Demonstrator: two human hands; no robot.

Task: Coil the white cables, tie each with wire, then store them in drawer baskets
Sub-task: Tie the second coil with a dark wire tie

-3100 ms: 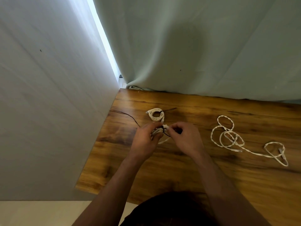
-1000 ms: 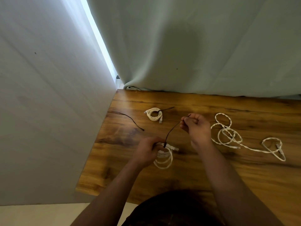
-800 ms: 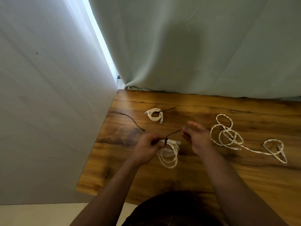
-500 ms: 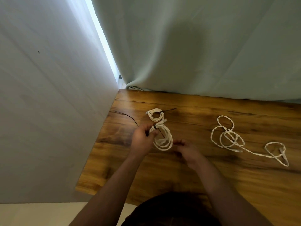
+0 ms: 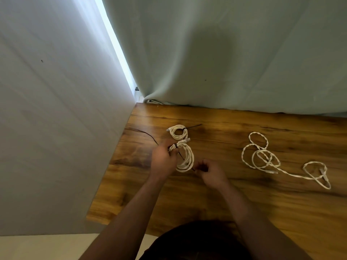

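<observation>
My left hand [image 5: 163, 158] grips a coiled white cable [image 5: 186, 158] at its top, where a dark wire [image 5: 183, 158] is wrapped round the bundle. The wire's free end runs down across the coil to my right hand [image 5: 210, 170], which pinches it with curled fingers. A smaller coiled white cable [image 5: 178, 131], tied with dark wire, lies on the wooden table [image 5: 225, 194] just behind. A loose uncoiled white cable [image 5: 266, 158] sprawls across the table's right side.
A spare dark wire [image 5: 144, 132] lies near the table's left edge. A grey wall [image 5: 56, 109] borders the table on the left and a pale curtain [image 5: 225, 53] hangs along the back edge. No drawer or basket is in view.
My left hand carried the coil back toward the tied coil. My right hand moved from beyond the coil to nearer me, keeping hold of the wire's end.
</observation>
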